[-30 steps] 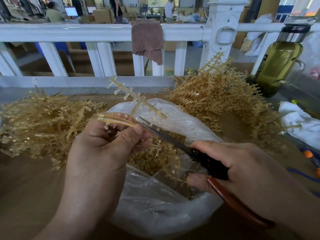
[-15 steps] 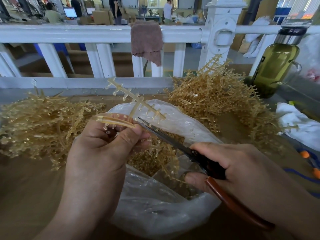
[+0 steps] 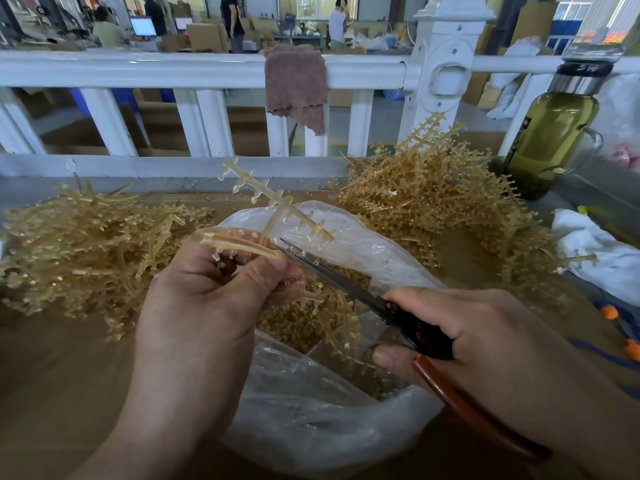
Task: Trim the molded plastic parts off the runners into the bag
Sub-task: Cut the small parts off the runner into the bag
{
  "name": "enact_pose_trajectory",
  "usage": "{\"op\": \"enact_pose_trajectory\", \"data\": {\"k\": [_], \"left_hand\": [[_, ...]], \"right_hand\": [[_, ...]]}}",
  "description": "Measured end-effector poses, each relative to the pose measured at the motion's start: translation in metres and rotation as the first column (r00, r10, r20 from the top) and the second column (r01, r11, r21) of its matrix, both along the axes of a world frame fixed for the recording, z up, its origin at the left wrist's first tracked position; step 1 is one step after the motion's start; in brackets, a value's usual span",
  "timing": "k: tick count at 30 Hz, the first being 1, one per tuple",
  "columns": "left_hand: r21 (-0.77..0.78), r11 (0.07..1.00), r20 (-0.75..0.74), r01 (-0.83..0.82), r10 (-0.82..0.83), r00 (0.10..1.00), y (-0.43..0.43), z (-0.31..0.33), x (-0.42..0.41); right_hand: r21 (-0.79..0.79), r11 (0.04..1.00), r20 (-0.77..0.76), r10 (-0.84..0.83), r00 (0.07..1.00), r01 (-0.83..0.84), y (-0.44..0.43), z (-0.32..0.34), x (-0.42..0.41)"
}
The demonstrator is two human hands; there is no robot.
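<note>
Above the open mouth of the bag (image 3: pixel 311 427): left hand (image 3: pixel 207 306), back turned to the camera. Fingers curled, thumb pressed down, pinching the stalk of a runner (image 3: pixel 277 209) against the forefinger. Upper branch of the runner up and away from the grip, studded with small parts on short stubs. A few flat pale stalks out to the left of the thumb.

Lower right: right hand (image 3: pixel 485 348) wrapped round the scissors (image 3: pixel 346 282). Thumb along the top of the black handle, one fingertip visible beneath, other fingers hidden. Reddish handle out past the palm toward the lower right corner. Blades close together, almost one line, tip just beside the left thumb and under the runner's branch. Blade touching plastic or not: cannot tell.

Bag clear and crumpled, on the brown table (image 3: pixel 52 375) between the two forearms. Inside, a heap of loose amber parts (image 3: pixel 294 323) and a few curved runners.

Left of the bag, the left pile (image 3: pixel 86 247): low, straw-like, spread wide. Behind and right of the bag, the right pile (image 3: pixel 433 209): taller, tangled, bristling with stubs.

Far edge of the table: white railing (image 3: pixel 138 69), brown rag (image 3: pixel 296 84) draped over its top rail. Upright green bottle (image 3: pixel 550 143) just beside the right pile. White cloth (image 3: pixel 602 251) at the right edge.
</note>
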State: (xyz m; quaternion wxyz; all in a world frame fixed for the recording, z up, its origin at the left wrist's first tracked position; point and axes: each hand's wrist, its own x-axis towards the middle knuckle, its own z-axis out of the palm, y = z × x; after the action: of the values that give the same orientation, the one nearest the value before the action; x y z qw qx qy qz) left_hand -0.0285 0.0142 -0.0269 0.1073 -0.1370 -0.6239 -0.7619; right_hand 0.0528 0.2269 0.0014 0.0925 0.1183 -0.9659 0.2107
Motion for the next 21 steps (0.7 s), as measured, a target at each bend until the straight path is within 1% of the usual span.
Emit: {"op": "enact_pose_trajectory", "data": {"k": [4, 15, 18, 21], "left_hand": [[-0.004, 0.999, -0.006, 0.042, -0.042, 0.999, 0.0008, 0.0038, 0.0015], [-0.013, 0.999, -0.029, 0.049, -0.050, 0.998, 0.0023, 0.0070, 0.0026], [-0.017, 0.999, -0.025, 0.042, -0.042, 0.999, 0.0021, 0.0065, 0.0021], [-0.008, 1.000, -0.011, -0.001, 0.001, 1.000, 0.0009, 0.0035, 0.0021]], "right_hand": [[-0.007, 1.000, 0.004, -0.007, 1.000, 0.007, -0.0003, -0.0003, -0.0005], [0.009, 1.000, -0.018, -0.001, 1.000, 0.001, 0.0011, -0.0007, -0.0012], [0.009, 1.000, -0.019, -0.004, 1.000, 0.004, 0.0011, -0.0009, -0.0010], [0.008, 1.000, -0.017, -0.007, 1.000, 0.007, 0.0014, -0.0003, -0.0009]]}}
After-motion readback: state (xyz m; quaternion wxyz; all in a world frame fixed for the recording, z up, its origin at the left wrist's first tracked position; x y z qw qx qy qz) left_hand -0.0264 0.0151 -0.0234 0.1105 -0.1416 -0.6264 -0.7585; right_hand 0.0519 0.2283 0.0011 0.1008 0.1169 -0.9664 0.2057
